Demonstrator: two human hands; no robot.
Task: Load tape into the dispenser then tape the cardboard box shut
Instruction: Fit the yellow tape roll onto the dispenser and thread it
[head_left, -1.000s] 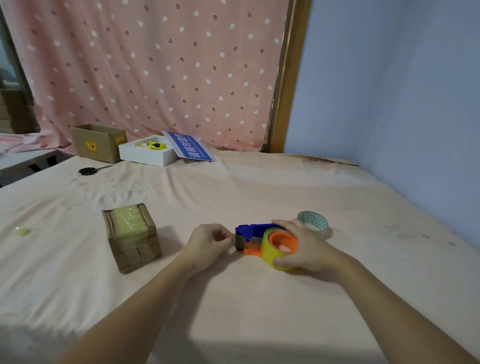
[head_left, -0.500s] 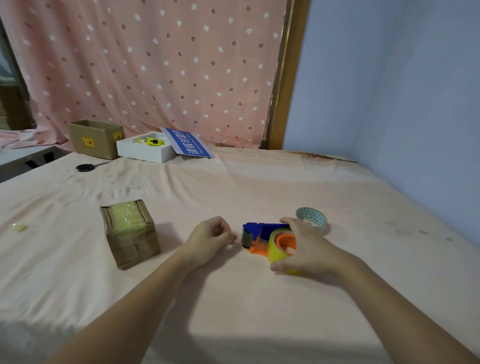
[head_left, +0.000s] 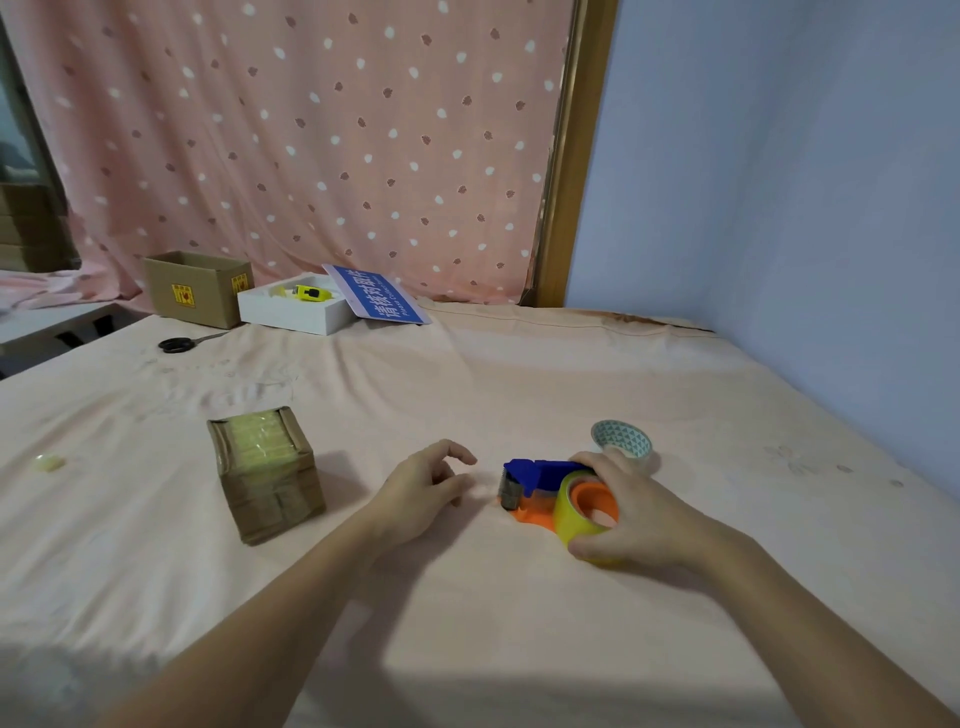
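A blue and orange tape dispenser (head_left: 530, 480) lies on the pink sheet, with a yellowish tape roll (head_left: 571, 512) on its orange hub. My right hand (head_left: 631, 512) is wrapped around that roll from the right. My left hand (head_left: 423, 486) hovers just left of the dispenser's metal blade end, fingers loosely curled and apart, holding nothing. A small cardboard box (head_left: 267, 480) with yellowish tape across its top stands to the left of my left hand.
A second roll with a teal triangle pattern (head_left: 621, 439) lies behind my right hand. Far back left are an open cardboard box (head_left: 197, 288), a white tray (head_left: 293, 312) with a yellow item, a blue sign (head_left: 376, 296) and scissors (head_left: 179, 344). A blue wall borders the right.
My left hand has let go of the dispenser's front end and pulled back to the left. My right hand stays on the roll.
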